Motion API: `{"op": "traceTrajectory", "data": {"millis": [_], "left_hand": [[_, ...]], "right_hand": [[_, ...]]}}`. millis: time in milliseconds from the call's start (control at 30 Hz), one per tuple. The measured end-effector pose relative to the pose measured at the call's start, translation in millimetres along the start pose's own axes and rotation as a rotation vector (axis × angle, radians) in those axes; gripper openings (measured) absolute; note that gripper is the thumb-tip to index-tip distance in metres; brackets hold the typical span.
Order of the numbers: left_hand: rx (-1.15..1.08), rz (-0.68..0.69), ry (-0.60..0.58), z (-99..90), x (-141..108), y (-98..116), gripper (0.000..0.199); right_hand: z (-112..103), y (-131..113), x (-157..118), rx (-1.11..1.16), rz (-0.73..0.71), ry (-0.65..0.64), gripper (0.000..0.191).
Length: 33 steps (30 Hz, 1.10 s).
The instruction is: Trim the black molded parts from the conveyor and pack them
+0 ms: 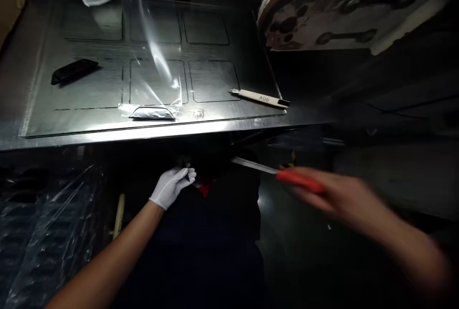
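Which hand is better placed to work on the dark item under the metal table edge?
Left, probably: the white-gloved left hand already touches it, while the bare right hand holds an orange-handled blade off to the side.

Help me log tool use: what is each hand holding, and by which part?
The right hand grips a knife by its red handle. The gloved left hand pinches something dark, too dim to identify.

Left hand (173, 185) wears a white glove, snug fit, cuff ending at the wrist; fabric looks thin, knit or cotton, no markings visible. Left forearm bare below the cuff, no sleeve, no watch or band. Right hand (335, 194) ungloved, motion-blurred, so fingers hard to make out. Right forearm also bare, no sleeve in view. Dark clothing, black or navy, on the torso between the arms; detail lost in shadow.
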State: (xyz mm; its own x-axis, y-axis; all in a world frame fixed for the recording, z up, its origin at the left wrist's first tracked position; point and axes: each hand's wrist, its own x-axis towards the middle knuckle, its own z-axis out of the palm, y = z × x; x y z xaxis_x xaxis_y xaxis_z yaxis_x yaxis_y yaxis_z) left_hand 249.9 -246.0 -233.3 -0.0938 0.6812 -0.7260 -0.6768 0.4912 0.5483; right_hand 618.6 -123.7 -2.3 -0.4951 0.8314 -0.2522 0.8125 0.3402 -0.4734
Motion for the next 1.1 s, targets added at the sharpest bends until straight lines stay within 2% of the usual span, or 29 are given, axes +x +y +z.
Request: {"op": "traceTrajectory", "data": {"millis": [33,67,167,267,367,467,533,600,667,700,767,833,867,933,1100], "left_hand": [[0.014,-0.016,-0.007,-0.4,3,-3,0.019],[0.030,-0.025,-0.010,-0.4,5,-6,0.020],[0.097,-0.013,-0.005,-1.6,7,-8,0.024],[0.247,0.023,0.018,-5.7,6,-2,0.030],[0.523,0.061,0.057,-10.0,4,10,0.031],[0.838,0.130,0.087,-13.1,1,25,0.029],[0.993,0.177,0.072,-13.9,-4,33,0.031],[1.092,0.209,0.042,-13.1,-10,40,0.036],[1.153,0.221,0.025,-11.0,-18,43,0.042],[1.173,0.217,0.019,-9.7,-21,44,0.046],[1.196,0.196,-0.001,-6.6,-27,43,0.051],[1.200,0.175,-0.035,-2.7,-31,40,0.054],[1.198,0.169,-0.051,-0.2,-33,39,0.055],[1.193,0.167,-0.074,6.8,-36,37,0.056],[1.072,0.164,-0.068,36.1,-53,46,0.057]], "right_hand": [[16,-8,5,-0.092,-0.045,-0.207,0.036],[31,-15,11,-0.163,-0.059,-0.349,0.035],[66,-28,32,-0.220,-0.001,-0.458,0.039],[74,-29,46,-0.152,0.060,-0.516,0.043],[65,-24,52,-0.125,0.144,-0.477,0.045],[47,-11,51,-0.038,0.178,-0.549,0.047],[28,6,49,0.063,0.213,-0.572,0.047],[2,29,45,0.175,0.261,-0.543,0.050],[-27,53,37,0.288,0.317,-0.450,0.049],[-41,62,32,0.327,0.345,-0.359,0.048],[-59,75,23,0.323,0.360,-0.065,0.045],[-61,81,16,0.222,0.312,0.297,0.041],[-55,82,15,0.166,0.282,0.451,0.041],[-35,83,18,0.108,0.240,0.638,0.045],[25,92,47,0.157,0.225,0.761,0.053]]}}
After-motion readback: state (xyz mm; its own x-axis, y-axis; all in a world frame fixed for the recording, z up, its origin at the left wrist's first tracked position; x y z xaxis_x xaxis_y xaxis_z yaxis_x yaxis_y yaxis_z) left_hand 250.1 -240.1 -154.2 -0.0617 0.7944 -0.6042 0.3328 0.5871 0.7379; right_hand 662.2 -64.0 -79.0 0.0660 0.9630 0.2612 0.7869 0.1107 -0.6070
